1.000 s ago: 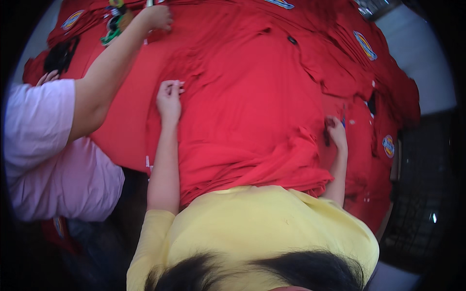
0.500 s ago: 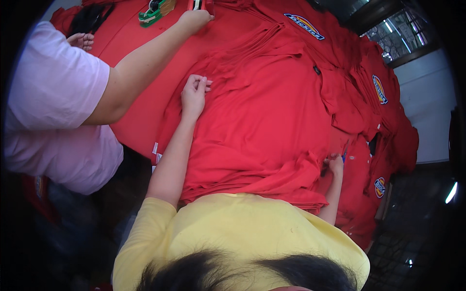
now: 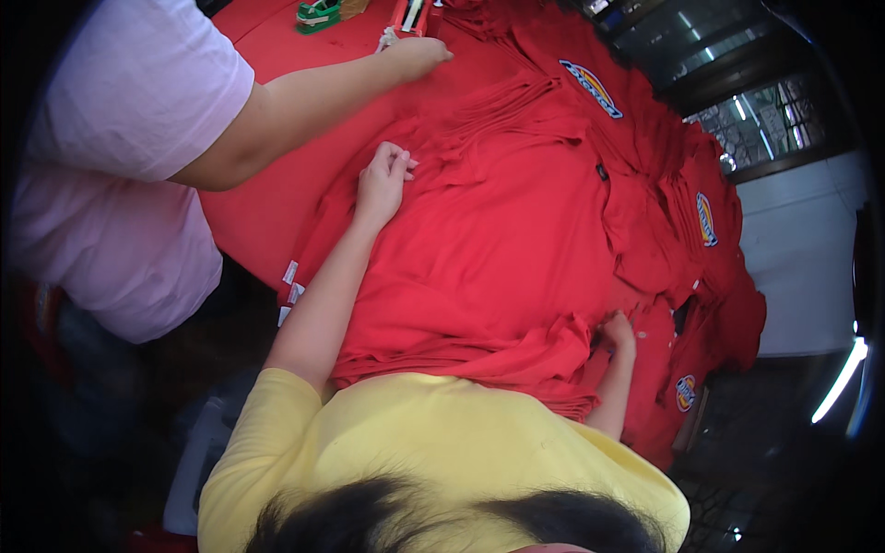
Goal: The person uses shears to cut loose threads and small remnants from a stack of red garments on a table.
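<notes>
A thick stack of red shirts lies spread before me, its near edge bunched in folds against my yellow shirt. My left hand is on the stack's left part, fingers curled and thumb against them; whatever they pinch is too small to make out. Low at the stack's right side, my right hand is closed with bent fingers beside the folded cloth edges. What it grips is mostly hidden, with only something dark showing beside the fingers.
At left a co-worker in a pale pink shirt reaches across the red cloth, a hand beside a red tape dispenser. Behind is a green tape dispenser. More red shirts with logo patches lie at right.
The view has shifted slightly. The co-worker's hand has moved right along with the red dispenser. A thin blue-and-metal tool seen at my right hand earlier no longer shows. My left hand keeps its curled pose.
</notes>
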A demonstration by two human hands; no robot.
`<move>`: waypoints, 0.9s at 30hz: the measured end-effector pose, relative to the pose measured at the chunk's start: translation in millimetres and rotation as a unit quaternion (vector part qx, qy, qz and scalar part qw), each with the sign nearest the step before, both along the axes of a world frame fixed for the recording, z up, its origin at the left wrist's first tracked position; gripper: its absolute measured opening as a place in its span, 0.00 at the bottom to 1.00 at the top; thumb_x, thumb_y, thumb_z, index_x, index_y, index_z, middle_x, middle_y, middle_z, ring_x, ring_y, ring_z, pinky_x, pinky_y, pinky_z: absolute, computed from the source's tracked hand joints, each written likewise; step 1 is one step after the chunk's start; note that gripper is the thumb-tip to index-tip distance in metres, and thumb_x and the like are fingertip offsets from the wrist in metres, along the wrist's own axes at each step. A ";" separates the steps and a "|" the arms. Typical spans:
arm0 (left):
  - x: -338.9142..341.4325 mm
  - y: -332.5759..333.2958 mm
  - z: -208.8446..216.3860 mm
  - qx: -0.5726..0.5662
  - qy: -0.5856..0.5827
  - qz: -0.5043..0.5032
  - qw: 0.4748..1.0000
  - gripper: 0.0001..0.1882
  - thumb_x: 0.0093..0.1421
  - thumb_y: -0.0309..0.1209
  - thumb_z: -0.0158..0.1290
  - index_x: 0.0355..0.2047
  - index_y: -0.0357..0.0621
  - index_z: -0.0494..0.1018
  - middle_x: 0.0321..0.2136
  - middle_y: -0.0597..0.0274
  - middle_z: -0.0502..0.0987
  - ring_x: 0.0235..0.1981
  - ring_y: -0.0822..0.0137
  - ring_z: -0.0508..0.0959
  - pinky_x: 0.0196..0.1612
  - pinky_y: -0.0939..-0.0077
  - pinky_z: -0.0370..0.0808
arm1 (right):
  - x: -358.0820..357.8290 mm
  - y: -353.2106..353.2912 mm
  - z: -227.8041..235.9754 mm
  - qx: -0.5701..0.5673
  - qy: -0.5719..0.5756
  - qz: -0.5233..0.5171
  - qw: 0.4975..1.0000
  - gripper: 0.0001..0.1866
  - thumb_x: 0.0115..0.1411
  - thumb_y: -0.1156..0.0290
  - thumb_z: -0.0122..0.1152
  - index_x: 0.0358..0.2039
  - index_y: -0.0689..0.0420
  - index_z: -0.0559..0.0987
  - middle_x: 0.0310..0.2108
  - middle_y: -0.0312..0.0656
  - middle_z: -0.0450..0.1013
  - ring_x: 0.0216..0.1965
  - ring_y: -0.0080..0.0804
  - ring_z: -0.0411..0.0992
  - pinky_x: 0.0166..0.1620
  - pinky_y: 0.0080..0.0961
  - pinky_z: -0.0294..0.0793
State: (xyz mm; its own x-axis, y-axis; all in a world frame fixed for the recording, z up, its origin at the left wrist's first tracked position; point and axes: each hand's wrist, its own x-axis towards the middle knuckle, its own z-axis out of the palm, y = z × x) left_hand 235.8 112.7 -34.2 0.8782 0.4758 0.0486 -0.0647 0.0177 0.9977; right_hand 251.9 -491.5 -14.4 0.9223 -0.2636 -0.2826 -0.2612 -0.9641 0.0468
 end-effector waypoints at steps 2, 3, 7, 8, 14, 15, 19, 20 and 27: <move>-4.1 12.2 -0.5 0.026 0.002 0.030 0.999 0.09 0.65 0.33 0.43 0.33 0.40 0.67 0.32 0.61 0.79 0.29 0.74 0.77 0.32 0.79 0.72 | 9.6 73.4 8.5 0.062 -0.029 -0.041 0.997 0.29 0.43 0.72 0.68 0.46 0.64 0.69 0.39 0.57 0.74 0.44 0.48 0.74 0.47 0.36 0.72; -4.5 13.1 0.3 0.031 0.001 0.027 0.999 0.09 0.65 0.33 0.43 0.33 0.40 0.67 0.31 0.61 0.79 0.29 0.74 0.77 0.32 0.79 0.72 | 7.0 76.0 5.5 0.049 -0.038 -0.040 0.997 0.28 0.43 0.73 0.67 0.46 0.64 0.69 0.39 0.57 0.74 0.44 0.48 0.74 0.47 0.36 0.72; -5.9 13.5 -2.1 0.035 0.002 0.031 0.999 0.09 0.65 0.33 0.43 0.33 0.40 0.66 0.31 0.61 0.79 0.29 0.73 0.77 0.33 0.78 0.72 | -9.3 77.9 6.1 0.109 -0.077 -0.100 0.986 0.31 0.42 0.74 0.67 0.48 0.62 0.68 0.39 0.58 0.74 0.44 0.48 0.73 0.47 0.36 0.72; -6.2 12.5 -1.0 0.030 0.000 0.031 0.999 0.09 0.65 0.33 0.43 0.33 0.40 0.66 0.31 0.61 0.79 0.29 0.73 0.77 0.33 0.78 0.72 | -17.1 76.5 3.7 0.097 -0.072 -0.077 0.990 0.31 0.42 0.74 0.67 0.49 0.62 0.67 0.38 0.58 0.74 0.44 0.49 0.74 0.46 0.36 0.72; -6.4 11.9 0.9 0.012 -0.001 0.028 1.000 0.09 0.65 0.32 0.43 0.33 0.39 0.66 0.31 0.60 0.79 0.29 0.73 0.77 0.32 0.78 0.72 | -18.7 44.7 -26.5 0.137 -0.083 -0.106 0.981 0.27 0.42 0.78 0.62 0.46 0.65 0.69 0.29 0.50 0.75 0.25 0.37 0.75 0.24 0.32 0.72; -6.6 14.3 1.1 0.008 -0.001 0.033 0.999 0.09 0.65 0.32 0.43 0.33 0.39 0.66 0.31 0.60 0.79 0.28 0.73 0.77 0.32 0.78 0.72 | -12.5 48.9 -25.0 0.204 -0.064 -0.149 0.965 0.24 0.43 0.78 0.62 0.44 0.66 0.71 0.27 0.49 0.75 0.22 0.35 0.74 0.21 0.31 0.70; -5.0 13.6 -3.7 0.021 -0.008 0.034 0.999 0.09 0.66 0.32 0.43 0.33 0.40 0.66 0.31 0.60 0.79 0.28 0.73 0.77 0.32 0.78 0.72 | -0.8 36.8 21.6 0.212 -0.073 -0.108 0.969 0.07 0.48 0.75 0.53 0.17 0.63 0.75 0.13 0.40 0.70 0.17 0.30 0.70 0.19 0.29 0.66; -4.2 11.1 -2.3 0.020 -0.008 0.029 0.999 0.09 0.66 0.33 0.43 0.33 0.40 0.66 0.31 0.60 0.79 0.28 0.73 0.77 0.32 0.78 0.72 | 1.1 34.7 44.1 0.180 -0.128 -0.051 0.974 0.07 0.45 0.74 0.53 0.16 0.63 0.74 0.12 0.39 0.68 0.16 0.28 0.68 0.20 0.28 0.66; -5.2 13.6 2.2 0.037 0.003 0.041 0.998 0.10 0.65 0.33 0.42 0.32 0.38 0.64 0.29 0.56 0.79 0.28 0.67 0.79 0.35 0.72 0.75 | 47.5 271.5 146.3 0.490 -0.042 0.174 0.853 0.23 0.54 0.74 0.52 0.52 0.58 0.68 0.32 0.35 0.70 0.31 0.21 0.69 0.27 0.14 0.65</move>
